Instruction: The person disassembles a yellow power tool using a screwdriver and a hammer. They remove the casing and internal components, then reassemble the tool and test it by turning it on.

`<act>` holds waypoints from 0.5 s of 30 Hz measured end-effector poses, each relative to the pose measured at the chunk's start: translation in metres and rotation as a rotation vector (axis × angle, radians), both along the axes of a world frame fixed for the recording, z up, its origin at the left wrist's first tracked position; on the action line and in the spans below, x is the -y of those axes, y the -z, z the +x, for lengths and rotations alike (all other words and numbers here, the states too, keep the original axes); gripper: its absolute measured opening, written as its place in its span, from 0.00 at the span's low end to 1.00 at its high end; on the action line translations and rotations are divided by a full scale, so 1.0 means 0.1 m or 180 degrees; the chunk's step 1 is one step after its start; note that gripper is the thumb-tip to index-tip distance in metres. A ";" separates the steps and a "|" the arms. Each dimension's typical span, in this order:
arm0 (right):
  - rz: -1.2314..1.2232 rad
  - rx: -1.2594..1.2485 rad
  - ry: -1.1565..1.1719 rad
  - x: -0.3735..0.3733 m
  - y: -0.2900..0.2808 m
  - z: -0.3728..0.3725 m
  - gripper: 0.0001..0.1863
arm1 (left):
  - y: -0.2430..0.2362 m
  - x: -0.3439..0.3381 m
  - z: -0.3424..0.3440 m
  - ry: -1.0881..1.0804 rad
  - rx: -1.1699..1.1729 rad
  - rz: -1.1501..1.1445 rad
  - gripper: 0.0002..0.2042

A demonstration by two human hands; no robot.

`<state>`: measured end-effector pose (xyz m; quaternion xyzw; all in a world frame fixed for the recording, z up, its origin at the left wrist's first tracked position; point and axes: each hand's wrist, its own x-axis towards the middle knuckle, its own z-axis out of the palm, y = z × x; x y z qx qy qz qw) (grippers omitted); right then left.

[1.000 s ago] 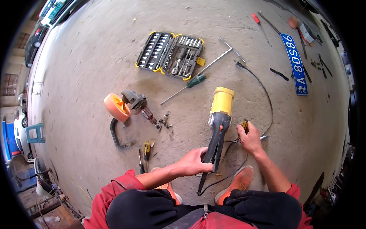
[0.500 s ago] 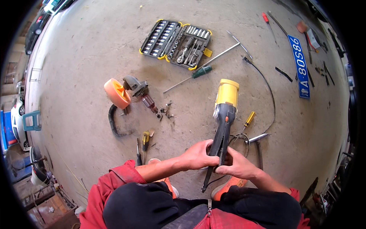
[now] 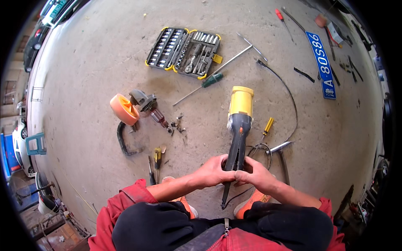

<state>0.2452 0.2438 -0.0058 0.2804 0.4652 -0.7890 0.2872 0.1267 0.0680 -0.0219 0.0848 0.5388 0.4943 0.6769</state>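
Between my knees I hold the yellow and black body of a power tool (image 3: 241,100), its yellow motor housing pointing away from me. A narrow gap runs along its black handle (image 3: 240,125), so the two shell halves stand slightly apart. My left hand (image 3: 214,170) grips the handle from the left. From the right, my right hand (image 3: 257,175) closes on it, thumb near the seam. A black cord sleeve (image 3: 225,194) hangs from the handle's near end. On the floor to the left lies the grey gear head (image 3: 143,100) with an orange disc (image 3: 124,109) and a copper-wound armature (image 3: 158,117).
An open socket set (image 3: 184,52) lies far ahead, with a green-handled screwdriver (image 3: 212,80) and a T-handle wrench (image 3: 234,58) beside it. Loose screws (image 3: 178,125) lie left of the tool. Yellow-handled screwdrivers (image 3: 268,125), a hammer (image 3: 279,147) and the power cord (image 3: 295,104) surround me.
The floor things have shifted left in view. Both hands remain on the handle; my right thumb has moved up along it, and the gap between the shell halves looks narrower.
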 end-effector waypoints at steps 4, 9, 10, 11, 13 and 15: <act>-0.0078 0.0217 0.0453 0.02 0.16 0.02 0.31 | 0.17 0.00 0.17 -0.0224 -0.0473 -0.0076 0.24; -0.0011 0.0241 0.0441 0.03 0.22 0.05 0.28 | 0.24 0.00 0.23 -0.0092 -0.0606 -0.0173 0.22; -0.0034 0.0246 0.0414 0.02 0.26 0.06 0.27 | 0.26 0.01 0.25 -0.0072 -0.0631 -0.0201 0.22; -0.0099 0.0225 0.0490 0.03 0.28 0.07 0.27 | 0.29 0.02 0.26 -0.0101 -0.0627 -0.0151 0.22; -0.0231 0.0190 0.0662 0.03 0.34 0.10 0.26 | 0.26 -0.01 0.25 -0.0137 -0.0613 -0.0050 0.22; -0.0278 0.0105 0.0585 0.02 0.39 0.10 0.27 | 0.28 0.01 0.25 -0.0051 -0.0573 0.0001 0.21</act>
